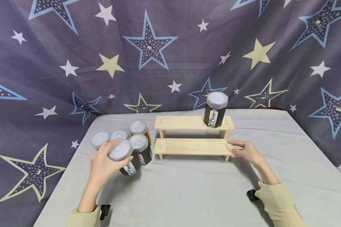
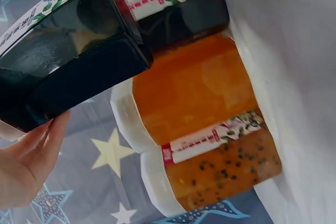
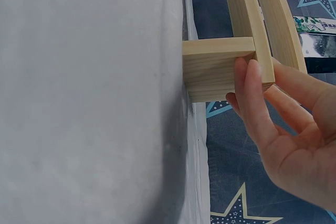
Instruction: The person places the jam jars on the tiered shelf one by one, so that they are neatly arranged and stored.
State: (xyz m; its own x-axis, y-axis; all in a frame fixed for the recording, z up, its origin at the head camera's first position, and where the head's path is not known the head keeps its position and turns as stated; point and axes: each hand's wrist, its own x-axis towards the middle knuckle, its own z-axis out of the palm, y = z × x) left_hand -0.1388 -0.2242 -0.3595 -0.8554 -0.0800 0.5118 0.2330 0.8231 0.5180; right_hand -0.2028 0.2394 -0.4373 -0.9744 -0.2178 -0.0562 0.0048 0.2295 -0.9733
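My left hand (image 1: pixel 100 167) grips a dark jar with a whitish lid (image 1: pixel 120 150), fingers and thumb around its top. The left wrist view shows this dark jar (image 2: pixel 68 66) tilted and raised above the neighbouring jars. Beside it stand another dark jar (image 1: pixel 143 155), an amber jar (image 2: pixel 194 93) and an amber jar with dark specks (image 2: pixel 226 166). At the right end of a two-tier wooden shelf (image 1: pixel 191 147), my right hand (image 1: pixel 246 152) pinches the lower board between thumb and fingers. In the right wrist view those fingers (image 3: pixel 252 93) touch the board's end and its leg.
One dark jar (image 1: pixel 215 110) stands at the right of the upper board (image 1: pixel 182 122). More lidded jars (image 1: pixel 100 139) are grouped left of the shelf. A white cloth (image 1: pixel 184 189) covers the table, and a star-patterned curtain (image 1: pixel 88 37) hangs behind and at the sides.
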